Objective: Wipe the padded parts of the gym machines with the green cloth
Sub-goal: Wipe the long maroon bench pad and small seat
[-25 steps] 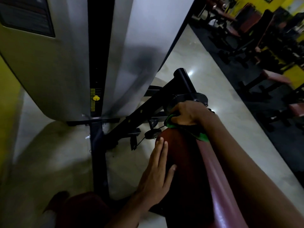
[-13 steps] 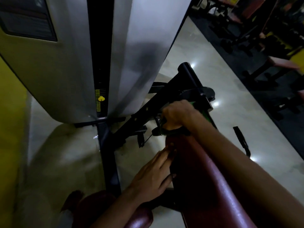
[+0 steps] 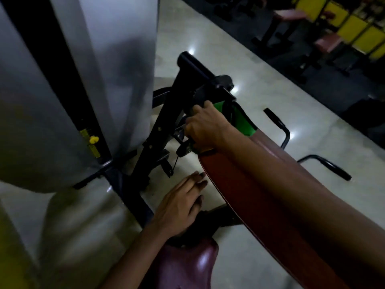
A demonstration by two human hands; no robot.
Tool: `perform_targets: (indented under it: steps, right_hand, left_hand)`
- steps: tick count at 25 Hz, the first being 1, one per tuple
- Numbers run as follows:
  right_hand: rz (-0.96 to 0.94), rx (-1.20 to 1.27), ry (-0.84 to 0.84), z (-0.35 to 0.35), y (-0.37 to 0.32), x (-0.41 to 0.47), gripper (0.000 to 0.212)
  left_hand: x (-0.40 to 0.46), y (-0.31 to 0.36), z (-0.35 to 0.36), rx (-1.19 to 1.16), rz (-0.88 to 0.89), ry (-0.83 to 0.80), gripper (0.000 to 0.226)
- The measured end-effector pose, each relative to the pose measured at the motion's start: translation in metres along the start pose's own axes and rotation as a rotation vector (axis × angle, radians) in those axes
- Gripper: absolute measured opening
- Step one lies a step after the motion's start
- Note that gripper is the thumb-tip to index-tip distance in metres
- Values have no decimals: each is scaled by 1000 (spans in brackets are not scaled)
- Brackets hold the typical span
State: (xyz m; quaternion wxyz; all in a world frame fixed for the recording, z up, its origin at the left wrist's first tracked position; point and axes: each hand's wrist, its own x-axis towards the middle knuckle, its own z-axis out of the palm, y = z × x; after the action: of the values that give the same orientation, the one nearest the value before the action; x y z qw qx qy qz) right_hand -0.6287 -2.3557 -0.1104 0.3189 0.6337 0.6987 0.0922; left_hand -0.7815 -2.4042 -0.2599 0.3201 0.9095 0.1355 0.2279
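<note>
- Maroon vinyl covers the long pad (image 3: 245, 197), the landmark for everything else in the head view; it runs from the near right corner up toward the black frame (image 3: 158, 130) of the machine.
- Head view, change: a second ago the right hand (image 3: 205, 130) pressed the green cloth (image 3: 239, 119) onto the top of the pad's far end; now it has gone over that end, fingers curled and gripping the cloth against the tip, with a flap of green trailing back along the pad's far edge.
- Head view, change: the left hand (image 3: 181, 203), which lay flat on the pad's near flank a second ago, has slid off to the pad's left edge; its fingers are straight and loose, holding nothing, fingertips touching or nearly touching that edge.
- Judged from this, the top face of the pad looks covered and the end cap is the part in hand; the left flank and the smaller maroon seat (image 3: 187, 261) below the pad's near end probably remain.
- Head view, edges: just beyond the pad's far end sit the frame's brackets, a dangling cable and a knob, close enough to snag the cloth.
- Head view, room: left of the pad lies bare pale floor (image 3: 79, 217) up to the grey weight-stack shroud (image 3: 62, 80); right of the pad two black handles (image 3: 325, 165) stand off the floor, leaving less room for a sweep on that side.
</note>
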Motion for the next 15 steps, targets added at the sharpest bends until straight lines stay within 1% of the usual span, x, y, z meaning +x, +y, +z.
perform_targets:
  steps: [2, 4, 6, 7, 9, 11, 13, 15]
  right_hand:
    - [71, 69, 36, -1, -4, -14, 34]
    - [155, 134, 78, 0, -16, -34, 35]
    - [177, 73, 97, 12, -41, -50, 26]
    - [160, 28, 89, 22, -57, -58, 25]
    - [149, -10, 80, 42, -83, -79, 35]
    - [205, -26, 153, 66, -101, -108, 44]
    - [248, -67, 257, 80, -107, -129, 46]
    - [275, -87, 277, 84, -108, -129, 47]
  left_hand:
    - [2, -13, -25, -11, 79, 42, 31]
    - [11, -29, -54, -2, 99, 102, 26]
    - [30, -46, -80, 21, 99, 94, 26]
    - [42, -51, -89, 37, 119, 62, 30]
    - [74, -55, -97, 95, 233, -33, 42]
    - [105, -46, -92, 194, 395, -111, 51]
    - [129, -35, -83, 300, 543, -173, 57]
    - [145, -30, -73, 376, 614, -218, 60]
